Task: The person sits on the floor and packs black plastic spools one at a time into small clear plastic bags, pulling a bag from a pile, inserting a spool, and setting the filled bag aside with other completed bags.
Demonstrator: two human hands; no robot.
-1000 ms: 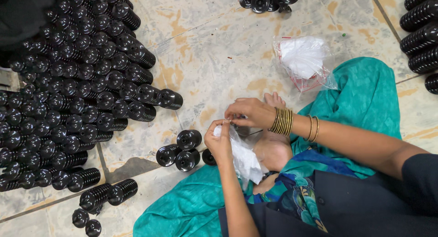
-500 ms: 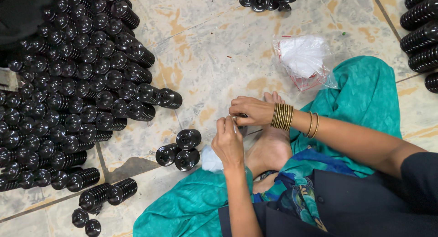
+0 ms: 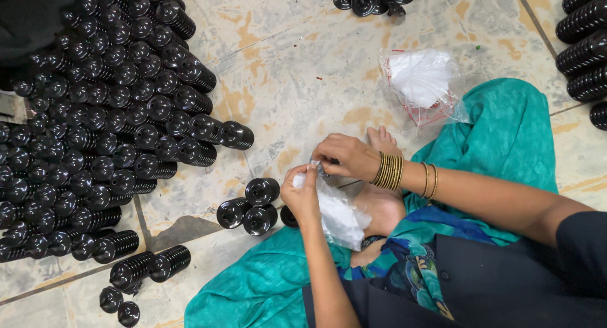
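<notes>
Since the earlier frame, I am seeing the clear plastic bag of white pieces [image 3: 338, 215] lifted again; left hand [image 3: 302, 194] and right hand [image 3: 344, 157] are both pinching its mouth above the lap.

A stack of thin gold-coloured metal bangles [image 3: 388, 170] is worn at the wrist of the right hand [image 3: 346, 156], with two further slim gold bangles [image 3: 430, 180] set a little higher on the same forearm, while the left hand [image 3: 302, 195] and its forearm are left bare. The upper body is covered by a dark navy short-sleeved top [image 3: 506, 284] with a small dark button, and the legs by loose teal cloth trousers [image 3: 506, 126]. A scarf patterned in blue, teal and yellow [image 3: 411, 265] is draped across the lap.
</notes>
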